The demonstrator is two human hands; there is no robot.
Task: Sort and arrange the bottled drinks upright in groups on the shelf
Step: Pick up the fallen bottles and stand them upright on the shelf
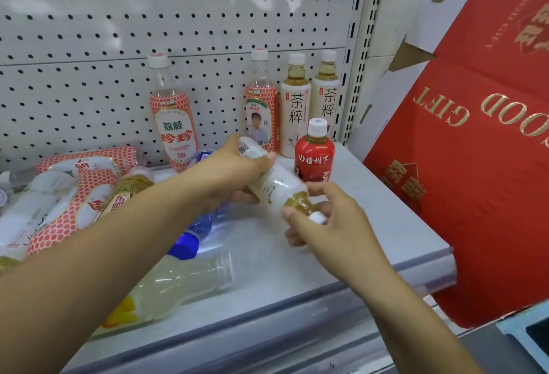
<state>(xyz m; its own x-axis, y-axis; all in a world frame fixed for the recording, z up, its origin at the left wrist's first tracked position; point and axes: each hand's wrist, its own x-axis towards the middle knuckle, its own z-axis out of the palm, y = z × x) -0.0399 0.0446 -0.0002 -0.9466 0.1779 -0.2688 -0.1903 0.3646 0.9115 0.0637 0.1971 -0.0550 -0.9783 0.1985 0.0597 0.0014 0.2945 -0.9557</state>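
Backing the grey shelf [377, 219]: white pegboard [89, 31].

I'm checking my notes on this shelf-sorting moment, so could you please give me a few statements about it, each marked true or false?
1. The left hand and the right hand both hold the white-labelled tea bottle. True.
2. That bottle stands upright on the shelf. False: it is held tilted, with its cap end at the right hand.
3. Two matching tea bottles stand upright at the back. True.
4. The red-labelled bottle lies on its side. False: it stands upright in front of them.
5. A blue-capped bottle lies on the shelf. True.
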